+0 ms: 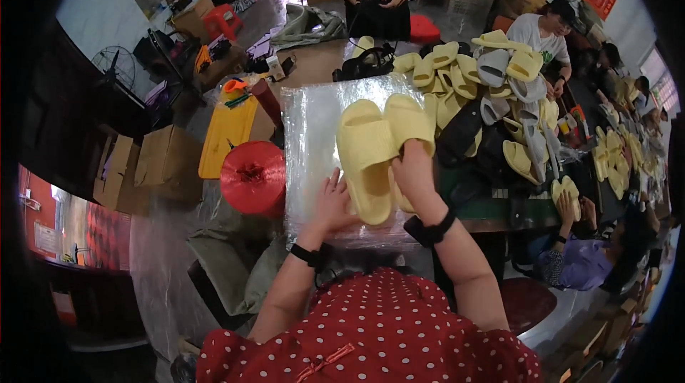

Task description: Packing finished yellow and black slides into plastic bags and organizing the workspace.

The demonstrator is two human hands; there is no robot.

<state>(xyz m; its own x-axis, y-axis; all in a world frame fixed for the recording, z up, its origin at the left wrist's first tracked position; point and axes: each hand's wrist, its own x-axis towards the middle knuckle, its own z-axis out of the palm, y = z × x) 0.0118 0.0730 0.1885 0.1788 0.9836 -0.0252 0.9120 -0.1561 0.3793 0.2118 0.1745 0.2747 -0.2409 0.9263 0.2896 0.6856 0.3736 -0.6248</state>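
Note:
Two pale yellow foam slippers (pixel 371 151) lie side by side on a stack of clear plastic bags (pixel 307 133) on the table in front of me. My right hand (pixel 412 167) grips the heel of the right slipper (pixel 408 120). Beside the left slipper's heel, my left hand (pixel 332 201) rests flat on the plastic with its fingers spread, touching the slipper's edge. Both wrists wear black bands.
A red spool of plastic twine (pixel 252 176) stands left of the bags, by a yellow board (pixel 227 133). A heap of yellow, grey and black slippers (pixel 485 90) fills the table's right. Other people work across and along the right side. Cardboard boxes (pixel 153 162) sit at left.

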